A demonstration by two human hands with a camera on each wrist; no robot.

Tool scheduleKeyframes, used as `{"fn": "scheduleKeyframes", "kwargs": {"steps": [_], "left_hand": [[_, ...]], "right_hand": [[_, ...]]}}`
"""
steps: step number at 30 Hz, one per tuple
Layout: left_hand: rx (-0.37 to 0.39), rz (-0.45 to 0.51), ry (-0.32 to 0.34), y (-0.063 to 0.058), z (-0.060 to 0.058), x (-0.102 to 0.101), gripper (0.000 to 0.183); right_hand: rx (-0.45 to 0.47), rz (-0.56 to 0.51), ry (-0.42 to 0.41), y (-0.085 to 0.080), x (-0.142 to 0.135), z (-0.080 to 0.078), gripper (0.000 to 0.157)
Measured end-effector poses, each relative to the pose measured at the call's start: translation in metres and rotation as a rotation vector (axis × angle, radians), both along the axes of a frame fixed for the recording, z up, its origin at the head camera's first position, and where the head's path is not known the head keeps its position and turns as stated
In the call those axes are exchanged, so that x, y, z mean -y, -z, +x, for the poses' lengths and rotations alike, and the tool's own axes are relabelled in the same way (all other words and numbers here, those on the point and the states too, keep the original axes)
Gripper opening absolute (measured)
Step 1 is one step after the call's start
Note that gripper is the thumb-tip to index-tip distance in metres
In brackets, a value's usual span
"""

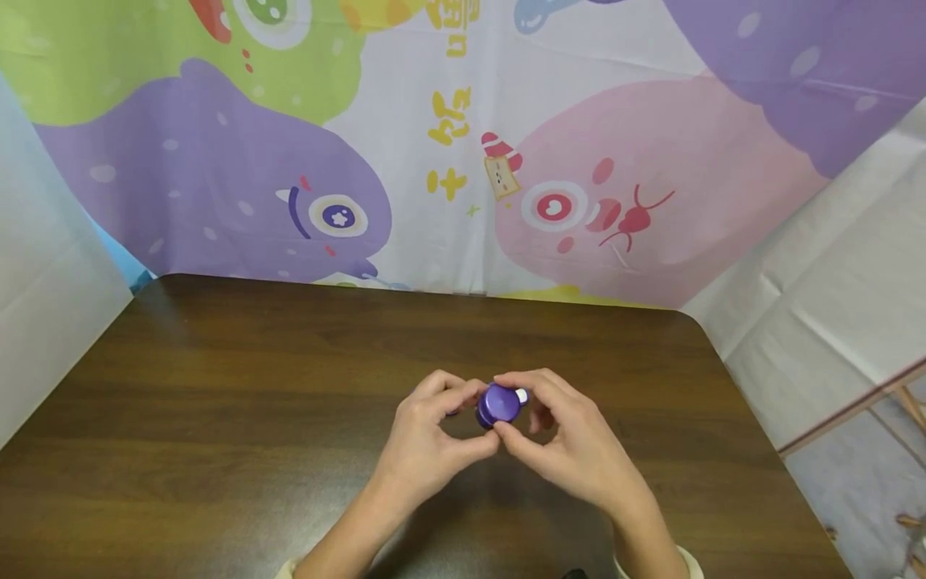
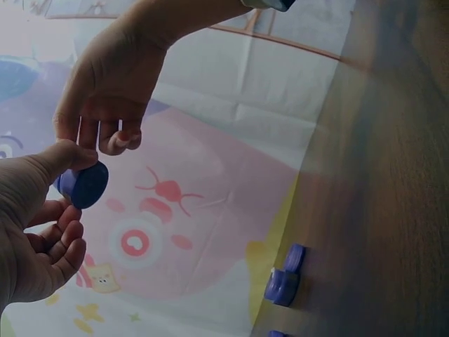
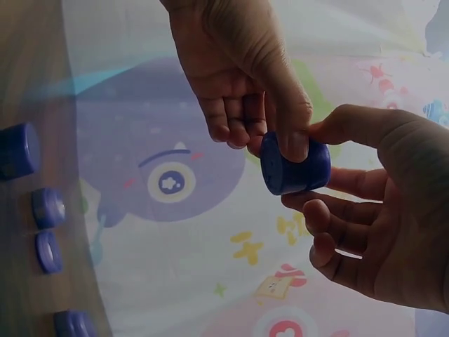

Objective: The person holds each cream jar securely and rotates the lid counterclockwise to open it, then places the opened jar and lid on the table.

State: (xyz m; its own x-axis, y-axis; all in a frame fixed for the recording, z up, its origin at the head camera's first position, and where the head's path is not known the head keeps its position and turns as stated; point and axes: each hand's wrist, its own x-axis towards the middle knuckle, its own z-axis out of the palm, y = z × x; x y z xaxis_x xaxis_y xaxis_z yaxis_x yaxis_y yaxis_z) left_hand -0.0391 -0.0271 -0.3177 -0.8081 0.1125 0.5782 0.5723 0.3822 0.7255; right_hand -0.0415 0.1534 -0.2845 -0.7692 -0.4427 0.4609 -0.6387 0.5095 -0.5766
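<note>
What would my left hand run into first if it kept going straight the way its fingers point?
Likely the right hand: your left hand already grips the small purple piece, with the right hand's fingers just across it. Exact depth is unclear.

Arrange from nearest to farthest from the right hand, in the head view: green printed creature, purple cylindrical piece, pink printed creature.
1. Purple cylindrical piece: held in the right hand.
2. Pink printed creature: beyond it, slightly right.
3. Green printed creature: far upper left.
</note>
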Motion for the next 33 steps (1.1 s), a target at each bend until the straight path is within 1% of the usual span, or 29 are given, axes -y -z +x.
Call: {"fn": "scheduleKeyframes", "kwargs": {"steps": [4,7,11,14,20,25,29,33], "left_hand": [[0.004,-0.011,0.000,0.0011,-0.0006,0.0006,0.035],[0.010,-0.017,-0.003,0.0005,-0.0005,0.0017,0.036],[0.010,-0.022,-0.002,-0.0001,-0.0001,0.0028,0.034],[0.009,-0.025,0.002,0.0001,0.0001,0.0028,0.033],[0.020,-0.032,0.007,0.0015,0.0005,0.0025,0.033],[0.043,-0.029,0.013,0.0019,0.0010,0.0021,0.034],[0.029,-0.041,0.013,0.0021,0.0009,0.0014,0.034],[0.003,-0.060,0.008,0.0026,0.0005,0.0009,0.034]], "right_hand": [[0.014,0.006,-0.015,-0.0007,-0.0013,-0.0001,0.045],[0.016,0.006,0.015,-0.0020,-0.0022,0.0005,0.043],[-0.002,0.019,0.050,-0.0025,-0.0028,0.0006,0.036],[-0.009,0.032,0.038,-0.0027,-0.0034,0.0002,0.035],[0.021,0.036,-0.003,-0.0032,-0.0052,0.0014,0.038],[0.016,0.044,0.028,-0.0037,-0.0045,0.0019,0.038],[-0.015,0.055,0.051,-0.0043,-0.0056,0.0014,0.033],[-0.033,0.054,0.023,-0.0051,-0.0085,0.0011,0.031]]}}
